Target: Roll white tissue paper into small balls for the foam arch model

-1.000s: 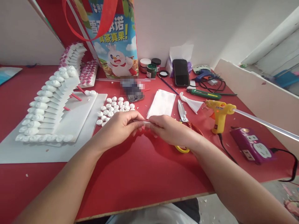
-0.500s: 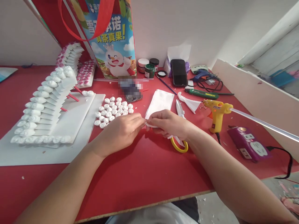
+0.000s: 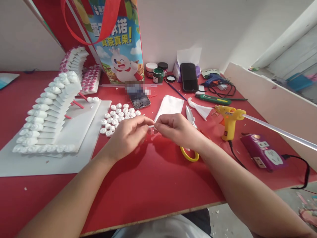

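My left hand [image 3: 130, 134] and my right hand [image 3: 175, 129] meet fingertip to fingertip above the red table. Between them is a small white strip [image 3: 151, 126], thin like paper or tissue, mostly hidden by the fingers. The right thumb and forefinger pinch it, and the left fingertips close on its other end. Just beyond lies a stack of white sheets [image 3: 170, 105]. White rolled rosettes [image 3: 115, 116] sit in a group behind my left hand. Yellow-handled scissors [image 3: 189, 155] lie partly under my right wrist.
A yellow glue gun [image 3: 230, 122] with a long glue stick stands right, near a purple power box [image 3: 264, 153]. A white rosette-trimmed structure [image 3: 52, 112] occupies the left. Behind are a colourful bag [image 3: 121, 49], phone [image 3: 189, 77], paint jars [image 3: 158, 76] and green-handled tool [image 3: 214, 99].
The left fingers have opened out a little and the right hand has turned slightly. Less of the white strip shows now, and the white piece hanging under my right hand is no longer visible.
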Action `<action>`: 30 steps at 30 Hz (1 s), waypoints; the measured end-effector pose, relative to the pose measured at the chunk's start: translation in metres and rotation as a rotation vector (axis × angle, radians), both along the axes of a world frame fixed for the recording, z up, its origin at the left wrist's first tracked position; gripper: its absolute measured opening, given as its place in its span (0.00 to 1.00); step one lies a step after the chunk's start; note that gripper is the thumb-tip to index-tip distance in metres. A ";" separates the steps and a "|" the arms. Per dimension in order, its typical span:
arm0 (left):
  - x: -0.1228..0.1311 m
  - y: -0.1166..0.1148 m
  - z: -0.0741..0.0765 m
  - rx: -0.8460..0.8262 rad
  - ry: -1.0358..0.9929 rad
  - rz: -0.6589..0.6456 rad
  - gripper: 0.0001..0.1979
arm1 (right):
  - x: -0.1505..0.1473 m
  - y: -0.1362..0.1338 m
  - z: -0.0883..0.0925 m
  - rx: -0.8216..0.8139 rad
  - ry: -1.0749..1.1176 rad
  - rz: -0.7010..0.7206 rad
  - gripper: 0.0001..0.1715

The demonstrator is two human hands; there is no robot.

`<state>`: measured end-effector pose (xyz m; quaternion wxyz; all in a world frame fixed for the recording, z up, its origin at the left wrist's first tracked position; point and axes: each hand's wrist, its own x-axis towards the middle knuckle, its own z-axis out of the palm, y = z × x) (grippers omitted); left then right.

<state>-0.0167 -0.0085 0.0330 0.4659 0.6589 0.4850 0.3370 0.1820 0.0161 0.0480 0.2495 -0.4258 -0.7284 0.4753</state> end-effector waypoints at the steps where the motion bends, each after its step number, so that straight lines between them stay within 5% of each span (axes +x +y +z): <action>1: -0.001 0.001 0.000 -0.165 -0.093 0.001 0.14 | 0.001 -0.001 0.000 0.113 -0.059 0.028 0.11; 5: -0.003 0.006 -0.001 -0.523 -0.294 -0.063 0.19 | 0.004 -0.003 0.000 0.441 -0.269 0.170 0.14; 11: -0.001 0.005 -0.001 -0.485 -0.225 -0.135 0.15 | 0.003 -0.004 0.000 0.539 -0.509 0.277 0.15; 16: -0.004 0.002 -0.005 -0.259 0.077 -0.213 0.15 | -0.002 -0.007 0.002 0.437 -0.569 0.216 0.13; 21: 0.002 0.000 -0.008 0.387 0.591 -0.183 0.11 | -0.008 -0.005 -0.002 0.214 -0.377 0.014 0.17; 24: 0.007 -0.001 -0.007 0.669 0.729 -0.113 0.10 | -0.011 -0.004 -0.003 0.019 -0.169 -0.073 0.14; 27: 0.009 -0.002 -0.004 0.699 0.690 -0.032 0.11 | -0.011 -0.005 -0.004 -0.011 -0.063 -0.093 0.12; 30: 0.006 -0.002 -0.001 0.400 0.404 -0.012 0.14 | -0.008 -0.008 -0.005 0.192 -0.133 -0.070 0.12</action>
